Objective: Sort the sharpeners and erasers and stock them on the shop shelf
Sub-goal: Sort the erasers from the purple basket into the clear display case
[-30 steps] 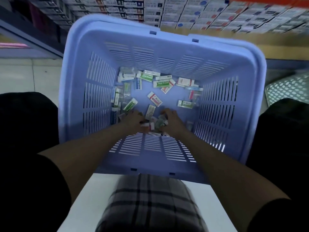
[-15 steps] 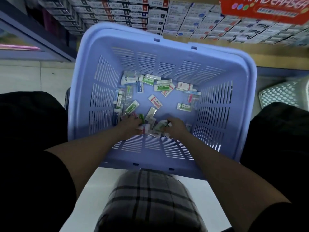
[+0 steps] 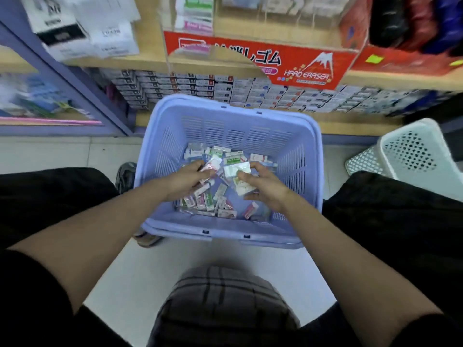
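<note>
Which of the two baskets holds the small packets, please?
The lavender basket in the middle holds the packets; the white perforated basket at the right shows none.

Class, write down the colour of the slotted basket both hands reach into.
The basket is pale lavender-blue, shown best in the head view.

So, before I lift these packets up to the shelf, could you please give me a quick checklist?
1. Left hand grips a pink packet: ok.
2. Right hand grips white packets: ok.
3. Kinds sorted apart: cannot tell, labels blurred.
4. Red eraser box stands on the shelf ahead: ok.
5. Blue basket emptied: not ok, loose packets remain.
</note>
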Demonstrator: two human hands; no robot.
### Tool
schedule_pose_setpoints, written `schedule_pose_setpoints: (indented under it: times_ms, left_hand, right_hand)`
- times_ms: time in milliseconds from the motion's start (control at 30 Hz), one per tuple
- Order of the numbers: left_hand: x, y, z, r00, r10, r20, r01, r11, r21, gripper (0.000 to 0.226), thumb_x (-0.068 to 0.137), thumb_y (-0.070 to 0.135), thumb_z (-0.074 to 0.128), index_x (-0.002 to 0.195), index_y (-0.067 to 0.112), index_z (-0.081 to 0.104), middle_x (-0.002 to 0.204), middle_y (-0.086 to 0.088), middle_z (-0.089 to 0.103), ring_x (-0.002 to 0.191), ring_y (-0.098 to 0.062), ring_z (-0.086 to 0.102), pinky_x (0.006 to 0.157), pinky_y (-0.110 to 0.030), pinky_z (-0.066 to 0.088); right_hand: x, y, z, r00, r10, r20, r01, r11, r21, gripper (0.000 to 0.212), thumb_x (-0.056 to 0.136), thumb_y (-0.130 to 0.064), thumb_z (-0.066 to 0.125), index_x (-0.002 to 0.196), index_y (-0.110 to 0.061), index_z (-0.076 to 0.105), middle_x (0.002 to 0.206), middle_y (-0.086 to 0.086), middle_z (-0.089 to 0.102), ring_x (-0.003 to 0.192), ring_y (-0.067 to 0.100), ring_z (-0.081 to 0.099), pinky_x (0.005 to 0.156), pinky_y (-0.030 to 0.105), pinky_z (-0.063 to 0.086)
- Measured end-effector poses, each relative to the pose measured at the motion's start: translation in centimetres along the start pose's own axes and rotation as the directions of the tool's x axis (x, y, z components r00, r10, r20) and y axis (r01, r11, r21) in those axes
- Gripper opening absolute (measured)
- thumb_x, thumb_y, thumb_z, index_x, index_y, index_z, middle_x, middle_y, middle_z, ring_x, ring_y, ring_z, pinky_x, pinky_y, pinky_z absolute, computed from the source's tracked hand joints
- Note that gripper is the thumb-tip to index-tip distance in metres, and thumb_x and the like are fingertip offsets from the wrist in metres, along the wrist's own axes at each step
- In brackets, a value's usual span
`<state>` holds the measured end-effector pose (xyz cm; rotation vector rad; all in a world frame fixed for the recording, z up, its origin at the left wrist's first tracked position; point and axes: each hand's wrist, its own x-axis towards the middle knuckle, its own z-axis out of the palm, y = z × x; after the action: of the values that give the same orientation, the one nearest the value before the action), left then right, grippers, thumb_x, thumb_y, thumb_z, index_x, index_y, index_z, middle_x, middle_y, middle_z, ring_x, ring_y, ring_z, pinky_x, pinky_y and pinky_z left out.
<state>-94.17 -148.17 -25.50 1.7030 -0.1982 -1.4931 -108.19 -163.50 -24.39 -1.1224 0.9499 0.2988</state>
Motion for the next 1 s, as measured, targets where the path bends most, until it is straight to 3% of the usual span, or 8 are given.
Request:
schedule_pose_setpoints:
  times_ms: [133, 200, 267, 433, 567, 733, 900, 1000]
  left_hand:
    - [-3.5, 2.6, 1.0, 0.997, 0.073, 0.02, -0.069, 0.988, -0.14, 0.005, 0.096, 0.018, 0.049, 0.099, 0.018, 0.053, 0.092, 0.0, 0.066, 0.057, -0.01, 0.059, 0.047, -0.023, 0.043]
    - [-5.7, 3.6, 1.2, 0.989, 0.144, 0.009, -0.142, 0.982, -0.126, 0.006, 0.094, 0.023, 0.052, 0.096, 0.018, 0.055, 0.091, 0.002, 0.067, 0.06, -0.012, 0.056, 0.054, -0.027, 0.041]
    - [-7.6, 4.3, 1.3, 0.979, 0.203, -0.002, -0.202, 0.972, -0.122, 0.019, 0.086, 0.032, 0.059, 0.097, 0.017, 0.059, 0.097, -0.002, 0.066, 0.073, -0.022, 0.047, 0.064, -0.035, 0.035]
    - [-10.7, 5.9, 2.0, 0.956, 0.282, -0.08, -0.293, 0.924, -0.245, 0.024, 0.093, 0.017, 0.053, 0.115, 0.007, 0.05, 0.091, 0.002, 0.073, 0.087, -0.026, 0.049, 0.066, -0.036, 0.031]
    - [-12.4, 7.1, 3.0, 0.929, 0.332, -0.161, -0.365, 0.894, -0.26, 0.034, 0.083, 0.031, 0.066, 0.11, 0.016, 0.053, 0.097, -0.001, 0.07, 0.093, -0.019, 0.057, 0.079, -0.037, 0.037]
    - [-13.1, 8.4, 3.7, 0.862, 0.395, -0.318, -0.48, 0.837, -0.262, 0.031, 0.083, 0.018, 0.07, 0.11, 0.013, 0.056, 0.085, 0.003, 0.068, 0.071, -0.009, 0.064, 0.059, -0.023, 0.046]
    - [-13.5, 9.6, 3.3, 0.826, 0.349, -0.442, -0.504, 0.808, -0.304, 0.025, 0.083, 0.014, 0.069, 0.106, 0.015, 0.058, 0.09, -0.001, 0.069, 0.073, -0.011, 0.064, 0.063, -0.027, 0.047]
    - [-14.0, 11.4, 2.2, 0.806, 0.341, -0.484, -0.516, 0.805, -0.292, 0.023, 0.083, 0.015, 0.07, 0.103, 0.015, 0.057, 0.076, 0.003, 0.062, 0.058, -0.006, 0.058, 0.051, -0.02, 0.045]
  right_hand:
    - [-3.0, -1.6, 1.0, 0.999, -0.028, 0.034, 0.023, 0.992, 0.125, 0.063, 0.091, -0.026, 0.061, 0.145, -0.021, 0.029, 0.13, 0.0, 0.048, 0.096, 0.017, 0.055, 0.049, 0.024, 0.049]
    - [-4.4, -2.3, 1.5, 0.994, -0.091, 0.059, 0.081, 0.985, 0.154, 0.041, 0.092, -0.025, 0.058, 0.132, -0.022, 0.046, 0.099, -0.003, 0.063, 0.07, 0.011, 0.058, 0.043, 0.022, 0.043]
    - [-5.9, -2.9, 1.9, 0.982, -0.17, 0.085, 0.153, 0.971, 0.184, 0.017, 0.094, -0.022, 0.056, 0.111, -0.019, 0.056, 0.079, -0.002, 0.062, 0.056, 0.011, 0.055, 0.041, 0.02, 0.038]
    - [-9.0, -4.6, 3.2, 0.966, -0.258, 0.025, 0.25, 0.952, 0.174, 0.021, 0.092, -0.029, 0.058, 0.108, -0.018, 0.049, 0.086, -0.002, 0.055, 0.059, 0.011, 0.055, 0.04, 0.022, 0.036]
    - [-11.2, -5.9, 4.2, 0.927, -0.374, 0.016, 0.367, 0.918, 0.148, 0.01, 0.094, -0.027, 0.055, 0.095, -0.018, 0.056, 0.072, -0.003, 0.059, 0.053, 0.011, 0.057, 0.042, 0.023, 0.034]
    - [-13.0, -7.2, 5.1, 0.899, -0.437, 0.028, 0.436, 0.899, 0.038, 0.019, 0.092, -0.025, 0.058, 0.11, -0.019, 0.062, 0.095, -0.005, 0.065, 0.078, 0.011, 0.062, 0.046, 0.01, 0.041]
    - [-14.0, -8.1, 4.8, 0.911, -0.402, 0.096, 0.371, 0.897, 0.241, 0.012, 0.091, -0.014, 0.059, 0.102, -0.013, 0.055, 0.095, 0.009, 0.065, 0.061, 0.028, 0.066, 0.042, 0.027, 0.046]
    - [-13.8, -9.2, 4.3, 0.922, -0.382, 0.062, 0.347, 0.888, 0.302, 0.006, 0.092, -0.009, 0.055, 0.093, -0.014, 0.052, 0.086, 0.014, 0.052, 0.042, 0.018, 0.047, 0.036, 0.021, 0.035]
